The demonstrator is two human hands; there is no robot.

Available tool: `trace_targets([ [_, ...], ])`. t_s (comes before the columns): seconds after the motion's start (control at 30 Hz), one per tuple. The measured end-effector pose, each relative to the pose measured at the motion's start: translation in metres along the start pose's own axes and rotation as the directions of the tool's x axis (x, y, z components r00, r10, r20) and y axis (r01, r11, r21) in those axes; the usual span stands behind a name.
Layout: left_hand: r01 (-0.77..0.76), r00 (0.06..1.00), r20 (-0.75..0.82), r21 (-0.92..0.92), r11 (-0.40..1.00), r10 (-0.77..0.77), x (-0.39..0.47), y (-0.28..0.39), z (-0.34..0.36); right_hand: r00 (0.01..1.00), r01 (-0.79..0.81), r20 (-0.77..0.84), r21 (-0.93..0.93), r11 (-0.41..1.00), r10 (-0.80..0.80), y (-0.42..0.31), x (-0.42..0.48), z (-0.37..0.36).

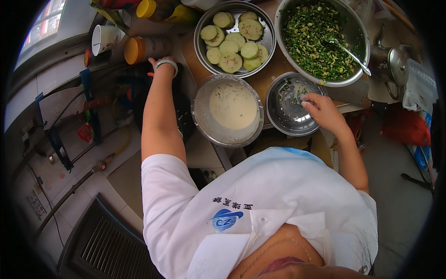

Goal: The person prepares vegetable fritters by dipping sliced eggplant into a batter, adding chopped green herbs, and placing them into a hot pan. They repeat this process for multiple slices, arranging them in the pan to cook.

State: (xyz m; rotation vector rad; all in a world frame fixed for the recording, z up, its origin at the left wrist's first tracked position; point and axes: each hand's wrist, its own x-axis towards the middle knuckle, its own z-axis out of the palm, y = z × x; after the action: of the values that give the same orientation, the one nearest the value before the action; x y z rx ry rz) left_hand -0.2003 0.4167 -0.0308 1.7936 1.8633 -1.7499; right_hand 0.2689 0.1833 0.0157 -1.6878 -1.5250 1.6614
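Note:
My left hand, with a bracelet at its wrist, reaches beside a yellow-lidded jar; its fingers are mostly hidden, and I cannot tell whether they hold anything. My right hand is over a small steel bowl with green and pale scraps inside; its thumb and fingertips are close together, and whether something is between them is unclear. Left of that bowl stands a bowl of pale batter. Behind it, sliced pale-green rounds lie in a perforated steel tray. A large steel bowl holds chopped greens and a metal spoon.
A white cup and a yellow-capped bottle stand at the back left. A cleaver hangs in a rack at the left. A metal kettle is at the right, near a red plastic bag.

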Motion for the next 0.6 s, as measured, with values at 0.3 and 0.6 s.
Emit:
trace_targets([
  [0.3,0.083,0.989,0.117,0.094,0.992,-0.094,-0.070,0.005,-0.065,0.997,0.071,-0.021,0.016,0.997,-0.070,0.009,0.008,0.003],
  [0.6,0.001,0.977,0.210,0.115,0.993,-0.025,-0.052,0.002,-0.061,0.998,0.064,-0.001,-0.004,0.998,-0.064,0.005,0.009,0.002],
])
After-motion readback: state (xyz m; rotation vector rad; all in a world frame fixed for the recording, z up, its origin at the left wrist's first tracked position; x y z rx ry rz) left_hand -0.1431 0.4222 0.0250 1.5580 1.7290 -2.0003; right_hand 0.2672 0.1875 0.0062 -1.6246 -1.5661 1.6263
